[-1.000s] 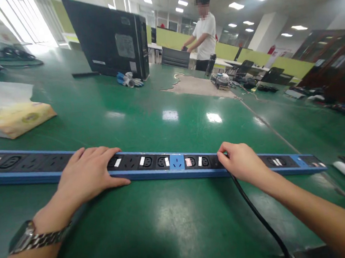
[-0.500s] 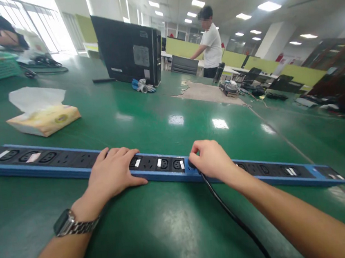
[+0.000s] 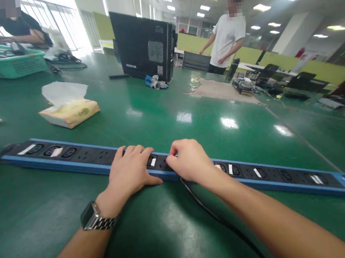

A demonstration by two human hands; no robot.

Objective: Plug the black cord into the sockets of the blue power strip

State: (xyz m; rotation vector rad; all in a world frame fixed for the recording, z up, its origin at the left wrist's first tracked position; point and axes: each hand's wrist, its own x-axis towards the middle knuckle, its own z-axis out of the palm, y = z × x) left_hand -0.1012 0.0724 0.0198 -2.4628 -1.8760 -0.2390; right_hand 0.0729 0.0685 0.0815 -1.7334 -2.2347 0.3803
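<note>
A long blue power strip with black sockets (image 3: 85,155) lies across the green table in front of me. My left hand (image 3: 130,166), with a metal-band watch on its wrist, wraps over the strip's middle, thumb along the near side and fingers on the far side. Just to its right, my right hand (image 3: 189,160) is closed in a pinch at the strip's sockets. From beneath it a black power cord (image 3: 215,217) runs down toward the lower right. The cord's plug is hidden by my fingers, so how deep it sits cannot be seen. White labels mark several sockets.
A tissue pack (image 3: 72,111) lies beyond the strip's left part. Farther back are a black computer case (image 3: 142,46), blue-grey gloves (image 3: 156,82) and a green basket (image 3: 8,66) with cables. Two people are in the background. The tabletop has a peeled patch (image 3: 220,91).
My right hand has moved left along the strip with the cord, closer to my left hand. My left hand keeps its hold. The view has shifted left; the background person in white has turned.
</note>
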